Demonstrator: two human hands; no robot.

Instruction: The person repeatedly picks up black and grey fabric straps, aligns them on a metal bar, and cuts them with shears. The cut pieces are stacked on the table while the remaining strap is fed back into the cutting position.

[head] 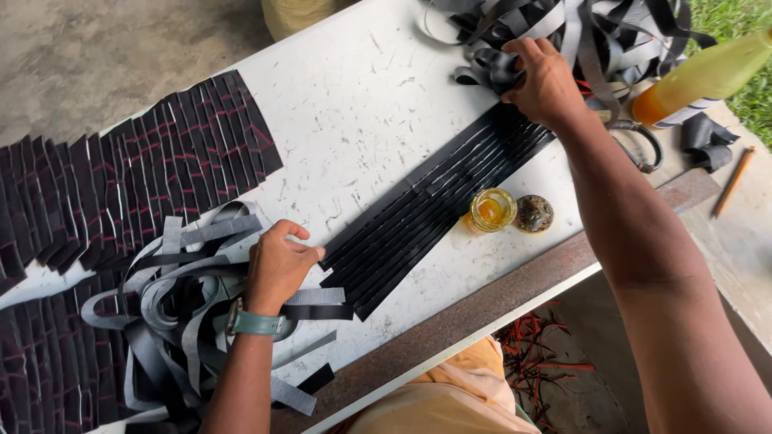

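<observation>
Several long black rubber strips (pixel 434 201) lie side by side in a diagonal band on the white table (pixel 354 104). My left hand (pixel 277 265), with a green watch at the wrist, presses its fingertips on the near end of the band. At the far end my right hand (pixel 547 80) is closed on a bunch of black strips (pixel 494 68) from the tangled pile (pixel 595 32) at the top right.
A small open jar of yellow liquid (pixel 492 209) and its lid (pixel 534 213) stand beside the band. A yellow bottle (pixel 700 76) lies at the right. Rows of short black pieces (pixel 137 177) cover the left. Grey and black loops (pixel 177 297) lie under my left arm.
</observation>
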